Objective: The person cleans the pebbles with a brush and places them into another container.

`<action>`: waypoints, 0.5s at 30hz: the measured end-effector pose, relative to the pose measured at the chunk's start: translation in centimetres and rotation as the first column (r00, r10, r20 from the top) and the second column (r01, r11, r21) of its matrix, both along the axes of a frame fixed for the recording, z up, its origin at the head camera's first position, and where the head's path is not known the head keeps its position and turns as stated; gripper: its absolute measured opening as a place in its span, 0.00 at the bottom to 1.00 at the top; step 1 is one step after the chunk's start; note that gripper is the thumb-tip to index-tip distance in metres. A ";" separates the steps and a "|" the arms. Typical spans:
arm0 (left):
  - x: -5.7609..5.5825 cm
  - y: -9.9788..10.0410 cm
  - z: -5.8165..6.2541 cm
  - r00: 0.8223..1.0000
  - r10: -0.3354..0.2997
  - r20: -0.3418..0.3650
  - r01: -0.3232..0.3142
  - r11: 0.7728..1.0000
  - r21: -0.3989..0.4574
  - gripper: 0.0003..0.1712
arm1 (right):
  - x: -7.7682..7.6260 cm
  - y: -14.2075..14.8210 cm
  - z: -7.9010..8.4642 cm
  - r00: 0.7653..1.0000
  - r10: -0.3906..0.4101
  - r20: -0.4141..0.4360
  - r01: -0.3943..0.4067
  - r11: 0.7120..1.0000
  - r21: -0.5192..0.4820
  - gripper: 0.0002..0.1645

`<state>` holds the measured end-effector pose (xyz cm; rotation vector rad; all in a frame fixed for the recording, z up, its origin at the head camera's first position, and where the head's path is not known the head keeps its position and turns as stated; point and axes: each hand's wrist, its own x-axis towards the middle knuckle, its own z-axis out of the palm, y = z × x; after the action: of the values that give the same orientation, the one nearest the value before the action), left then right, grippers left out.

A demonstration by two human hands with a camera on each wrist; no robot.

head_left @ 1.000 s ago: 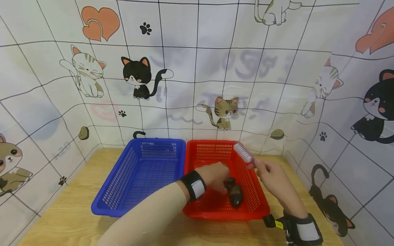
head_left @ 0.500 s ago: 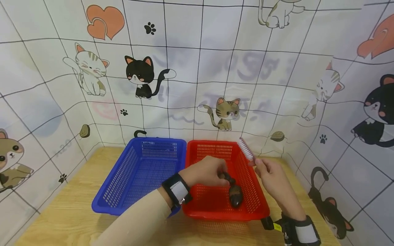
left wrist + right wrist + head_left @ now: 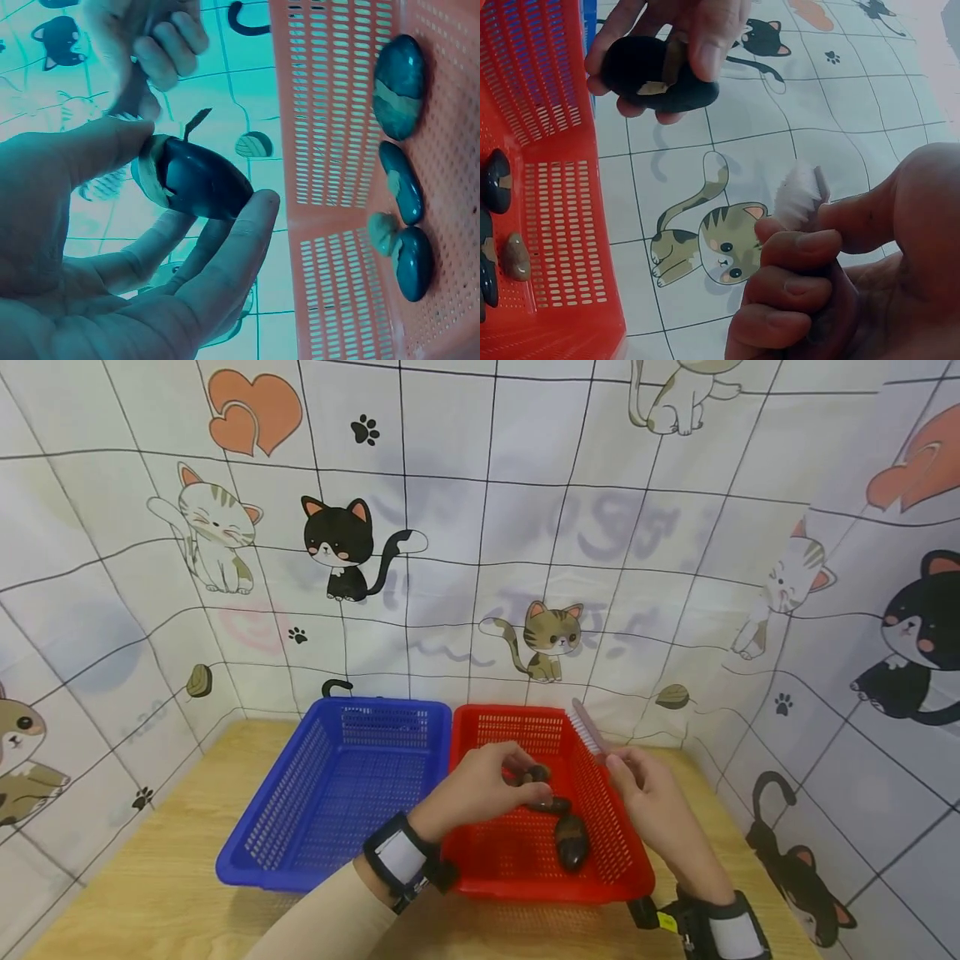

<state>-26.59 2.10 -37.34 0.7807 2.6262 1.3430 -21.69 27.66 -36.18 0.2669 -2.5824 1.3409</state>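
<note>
My left hand (image 3: 480, 785) is above the red basket (image 3: 551, 889). Between thumb and fingertips it holds a smooth dark stone (image 3: 202, 180), banded with a tan strip, a thin scrap poking up from it. My right hand (image 3: 658, 802) curls its fingers round the pinkish handle of a small brush (image 3: 588, 731); the white bristles (image 3: 799, 196) point toward the left hand, apart from the held stone. Inside the red basket lie a large dark stone (image 3: 399, 86) with a brown band, a slimmer dark stone (image 3: 403, 184), another dark stone (image 3: 415, 264) and a small tan stone (image 3: 382, 232).
A blue basket (image 3: 240, 870) stands left of the red one, their rims side by side. Both are on a wooden table (image 3: 150, 868). Behind and at the sides hangs a white cloth (image 3: 450, 527) printed with cats and grid lines.
My left hand has come up from low in the red basket, drawn left and turned, now showing a stone in its fingers. The right hand and brush have shifted slightly left.
</note>
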 end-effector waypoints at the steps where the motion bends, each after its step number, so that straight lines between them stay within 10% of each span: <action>1: 0.2 -0.1 0.1 1.000 0.003 0.002 -0.003 1.000 0.013 0.22 | 0.0 -0.1 -0.1 1.000 0.009 0.003 -0.009 1.000 -0.005 0.22; 8: 1.4 -1.0 0.8 0.998 0.028 0.064 -0.037 0.988 0.149 0.23 | 0.1 -0.4 -0.2 0.999 0.031 -0.017 -0.031 0.999 0.020 0.20; 15: 2.0 -1.8 0.4 0.984 -0.059 0.165 -0.010 0.922 0.388 0.22 | 0.5 -1.0 -0.2 0.997 0.075 -0.027 -0.074 0.997 0.019 0.18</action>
<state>-24.54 0.28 -36.98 0.6936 2.2374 1.8633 -21.18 26.63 -36.33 0.3859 -2.5865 1.3292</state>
